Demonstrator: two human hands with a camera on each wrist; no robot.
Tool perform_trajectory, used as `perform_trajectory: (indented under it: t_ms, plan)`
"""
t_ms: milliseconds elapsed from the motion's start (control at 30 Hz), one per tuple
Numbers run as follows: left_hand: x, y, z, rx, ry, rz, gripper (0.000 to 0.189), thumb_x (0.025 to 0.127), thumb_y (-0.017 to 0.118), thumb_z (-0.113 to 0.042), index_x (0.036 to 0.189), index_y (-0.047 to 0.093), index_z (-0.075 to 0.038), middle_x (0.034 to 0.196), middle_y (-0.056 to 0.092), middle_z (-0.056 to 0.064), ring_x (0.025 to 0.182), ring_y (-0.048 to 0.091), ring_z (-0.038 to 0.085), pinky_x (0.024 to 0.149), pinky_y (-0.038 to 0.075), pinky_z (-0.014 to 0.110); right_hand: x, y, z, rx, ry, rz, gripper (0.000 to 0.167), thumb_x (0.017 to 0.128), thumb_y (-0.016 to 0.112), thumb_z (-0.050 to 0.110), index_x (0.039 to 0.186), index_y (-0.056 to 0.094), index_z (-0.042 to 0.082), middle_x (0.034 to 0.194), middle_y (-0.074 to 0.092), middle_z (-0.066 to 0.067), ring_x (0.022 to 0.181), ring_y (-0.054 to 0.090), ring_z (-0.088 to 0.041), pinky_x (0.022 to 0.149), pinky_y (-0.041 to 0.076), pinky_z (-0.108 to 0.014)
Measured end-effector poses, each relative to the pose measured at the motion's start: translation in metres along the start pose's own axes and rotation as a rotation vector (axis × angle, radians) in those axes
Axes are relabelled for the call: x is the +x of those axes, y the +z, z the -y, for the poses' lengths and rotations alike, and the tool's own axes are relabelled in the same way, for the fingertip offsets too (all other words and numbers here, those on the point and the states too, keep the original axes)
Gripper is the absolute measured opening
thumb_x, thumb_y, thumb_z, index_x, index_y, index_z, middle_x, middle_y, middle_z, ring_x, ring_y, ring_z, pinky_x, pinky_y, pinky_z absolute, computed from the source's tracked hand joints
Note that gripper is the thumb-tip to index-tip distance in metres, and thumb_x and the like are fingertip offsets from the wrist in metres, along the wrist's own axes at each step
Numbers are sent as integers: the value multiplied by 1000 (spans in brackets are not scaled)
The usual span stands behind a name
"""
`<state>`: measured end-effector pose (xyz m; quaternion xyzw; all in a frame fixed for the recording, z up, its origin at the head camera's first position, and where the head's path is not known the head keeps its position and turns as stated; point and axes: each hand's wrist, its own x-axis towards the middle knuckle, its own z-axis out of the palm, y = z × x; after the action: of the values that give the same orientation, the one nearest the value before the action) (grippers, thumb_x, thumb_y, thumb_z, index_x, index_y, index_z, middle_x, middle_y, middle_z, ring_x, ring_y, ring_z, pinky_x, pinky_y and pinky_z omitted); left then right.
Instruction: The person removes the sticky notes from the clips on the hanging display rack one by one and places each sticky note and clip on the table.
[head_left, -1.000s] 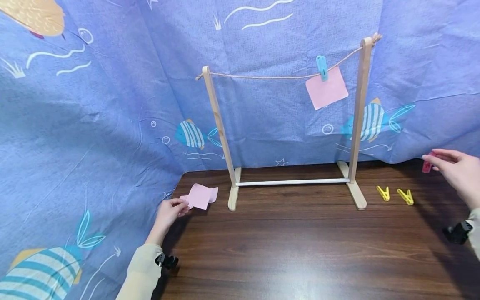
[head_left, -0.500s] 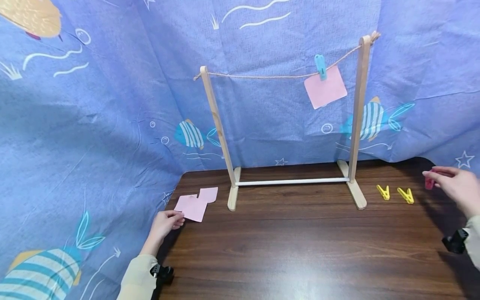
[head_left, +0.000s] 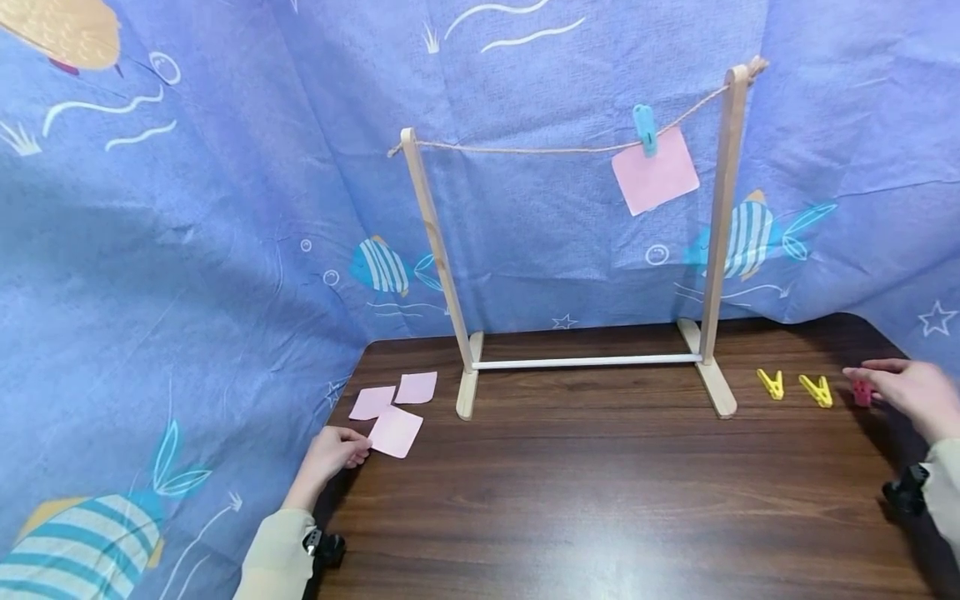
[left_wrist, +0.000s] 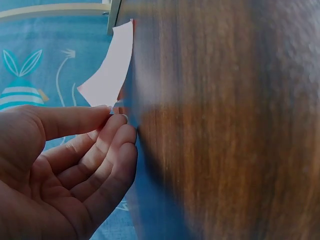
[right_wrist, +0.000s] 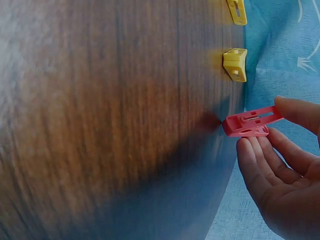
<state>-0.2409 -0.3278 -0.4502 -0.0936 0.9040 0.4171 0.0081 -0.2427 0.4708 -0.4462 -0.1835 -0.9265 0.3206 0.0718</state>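
Note:
Between thumb and fingertips my left hand (head_left: 334, 454) pinches the corner of a pink paper square (head_left: 395, 432); in the left wrist view that paper (left_wrist: 112, 65) curves upward from the fingers. Two more pink squares lie just beyond it, one on the left (head_left: 372, 402) and another nearer the stand (head_left: 416, 387). At the far right, my right hand (head_left: 911, 396) holds a red clothespin (right_wrist: 252, 121) by its handle end, thumb on one side and fingers on the other. Its tip is close to the tabletop; whether it touches I cannot tell.
Beside the red clothespin stand two yellow clothespins, a nearer one (head_left: 816, 391) and another (head_left: 771, 384). A wooden stand (head_left: 722, 225) carries a string (head_left: 517, 151), where a blue clothespin (head_left: 645, 129) holds a pink square (head_left: 656, 177). Blue fabric (head_left: 555, 242) hangs behind the brown table (head_left: 585, 492).
My left hand has drawn one pink square toward me, off the other two, which now show separately. My right hand has lowered the red clothespin toward the tabletop near the yellow ones.

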Motion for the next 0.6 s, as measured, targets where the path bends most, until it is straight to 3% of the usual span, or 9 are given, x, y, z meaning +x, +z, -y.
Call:
perform_trajectory:
  t_ms: [133, 267, 400, 600]
  plan:
    - [4, -1, -1, 19, 13, 5, 17, 83, 70, -7, 85, 70, 10, 68, 70, 13, 54, 64, 15, 53, 57, 28, 0, 1, -1, -16, 12, 16, 62, 93, 57, 33, 118, 47, -23, 92, 63, -36, 58, 52, -8, 55, 41, -28]
    - [6, -2, -2, 32, 14, 5, 16, 83, 69, -6, 84, 70, 10, 67, 70, 12, 53, 63, 14, 52, 56, 27, 2, 3, -1, -42, 2, 15, 59, 92, 58, 31, 116, 50, -22, 74, 68, -20, 59, 54, -12, 57, 44, -31]
    - [5, -3, -4, 53, 16, 3, 17, 82, 70, -8, 83, 71, 9, 67, 70, 12, 53, 63, 14, 52, 56, 27, 1, 5, -4, -71, -1, 9, 61, 91, 60, 34, 115, 52, -21, 74, 66, -18, 65, 53, -20, 65, 42, -39]
    - [5, -5, -5, 80, 19, 12, 16, 82, 70, -8, 82, 71, 8, 68, 70, 11, 54, 63, 14, 53, 56, 28, -3, 8, -9, -93, 1, 24, 62, 91, 58, 37, 116, 51, -20, 67, 57, -10, 66, 47, -24, 63, 33, -34]
